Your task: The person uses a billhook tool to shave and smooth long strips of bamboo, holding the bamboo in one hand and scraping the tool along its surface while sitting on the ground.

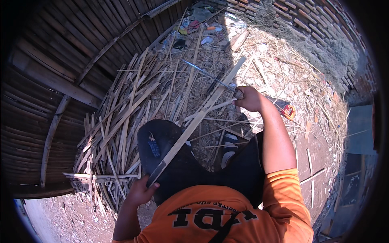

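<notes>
A long, pale bamboo strip (190, 128) slants from my lap up toward the far ground, over my dark trousers. My left hand (141, 192) is closed around its near, darker end. Farther out on the right, my right hand (251, 98) grips the handle of a long knife (202, 71), its narrow shiny blade pointing away to the far left. Blade and strip cross just left of that hand; whether they touch, I cannot tell. Beside the right hand, a lighter stick (221, 106) runs under the strip.
A heap of split bamboo strips (121, 117) lies to my left, below a slatted wall (60, 81). Litter and plastic scraps (206, 39) cover the far ground. A brick wall (312, 24) stands at the far right. Near my right forearm is a red-and-yellow wrapper (288, 112).
</notes>
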`<state>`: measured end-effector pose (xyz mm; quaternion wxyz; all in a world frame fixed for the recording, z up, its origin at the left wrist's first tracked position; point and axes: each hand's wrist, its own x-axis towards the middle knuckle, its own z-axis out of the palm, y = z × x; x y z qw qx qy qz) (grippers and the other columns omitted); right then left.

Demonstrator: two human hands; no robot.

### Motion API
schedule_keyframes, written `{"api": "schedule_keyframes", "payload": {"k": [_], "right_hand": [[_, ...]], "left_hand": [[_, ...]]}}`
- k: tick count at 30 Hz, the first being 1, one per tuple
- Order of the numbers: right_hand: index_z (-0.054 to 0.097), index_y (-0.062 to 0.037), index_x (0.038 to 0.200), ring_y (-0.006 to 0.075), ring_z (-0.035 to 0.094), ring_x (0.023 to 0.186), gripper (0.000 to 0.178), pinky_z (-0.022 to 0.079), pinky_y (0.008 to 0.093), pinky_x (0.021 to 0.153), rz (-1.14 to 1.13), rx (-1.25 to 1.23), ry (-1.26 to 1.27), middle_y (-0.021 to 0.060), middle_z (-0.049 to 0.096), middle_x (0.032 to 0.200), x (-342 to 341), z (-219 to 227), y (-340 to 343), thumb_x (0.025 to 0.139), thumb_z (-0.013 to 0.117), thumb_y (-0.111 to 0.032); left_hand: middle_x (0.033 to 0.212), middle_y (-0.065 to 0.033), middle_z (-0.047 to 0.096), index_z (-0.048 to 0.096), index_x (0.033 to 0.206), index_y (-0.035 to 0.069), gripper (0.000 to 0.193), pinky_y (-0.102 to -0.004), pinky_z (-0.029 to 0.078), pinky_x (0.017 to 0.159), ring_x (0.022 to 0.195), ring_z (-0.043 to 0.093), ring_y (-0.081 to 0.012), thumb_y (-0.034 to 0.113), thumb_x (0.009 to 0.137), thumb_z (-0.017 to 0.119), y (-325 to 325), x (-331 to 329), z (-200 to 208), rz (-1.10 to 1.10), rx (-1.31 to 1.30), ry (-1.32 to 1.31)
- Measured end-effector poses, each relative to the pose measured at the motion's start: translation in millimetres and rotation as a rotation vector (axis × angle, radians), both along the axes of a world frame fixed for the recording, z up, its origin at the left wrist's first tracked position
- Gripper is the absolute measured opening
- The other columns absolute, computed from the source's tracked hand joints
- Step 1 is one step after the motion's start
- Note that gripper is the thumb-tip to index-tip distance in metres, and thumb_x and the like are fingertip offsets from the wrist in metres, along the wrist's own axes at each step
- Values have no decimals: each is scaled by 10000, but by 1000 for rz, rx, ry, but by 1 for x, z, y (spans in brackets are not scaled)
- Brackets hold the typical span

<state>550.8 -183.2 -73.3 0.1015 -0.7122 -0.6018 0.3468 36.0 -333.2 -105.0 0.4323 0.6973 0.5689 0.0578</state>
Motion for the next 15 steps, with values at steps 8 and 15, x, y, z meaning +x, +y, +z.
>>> {"api": "schedule_keyframes", "payload": {"k": [8, 15], "right_hand": [[602, -12, 1351, 317, 694, 867, 647, 538, 411, 808, 100, -88, 156, 194, 718, 982, 1, 0, 0, 817, 809, -312], [582, -4, 1381, 355, 719, 970, 677, 541, 447, 879, 139, 292, -51, 220, 739, 1059, -12, -25, -11, 819, 793, -317]], "left_hand": [[664, -159, 650, 644, 1163, -11, 418, -353, 503, 583, 570, 663, -220, 336, 943, 718, -10, -10, -20, -6, 7, -62], [624, -147, 625, 636, 1108, -12, 386, -346, 483, 552, 544, 641, -205, 312, 927, 738, -6, 3, -6, 38, 45, -100]]}}
